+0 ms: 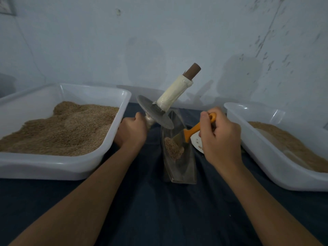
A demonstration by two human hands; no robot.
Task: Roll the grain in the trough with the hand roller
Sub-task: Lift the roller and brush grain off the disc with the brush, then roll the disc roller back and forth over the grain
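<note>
Your two bare forearms reach in from the lower edge over a dark blue cloth point(150, 210). Your left hand point(132, 131) is clenched around one handle of the hand roller point(159, 112); its metal disc is lifted and tilted just above the far end of the trough point(179, 167), and the other handle, wrapped in cream tape with a brown tip, points up and to the right. Your right hand point(219, 139) curls its fingers around the orange handle of a small scraper point(191, 130), whose dark blade dips into the trough against the small heap of grain point(173, 148) in its middle. A white, scoop-like piece point(197, 141) shows just beside that hand.

You have two white plastic tubs: the left tub point(62, 167) holds a large mound of grain, and the right tub point(266, 166) a shallower layer. No readable writing shows on anything.
</note>
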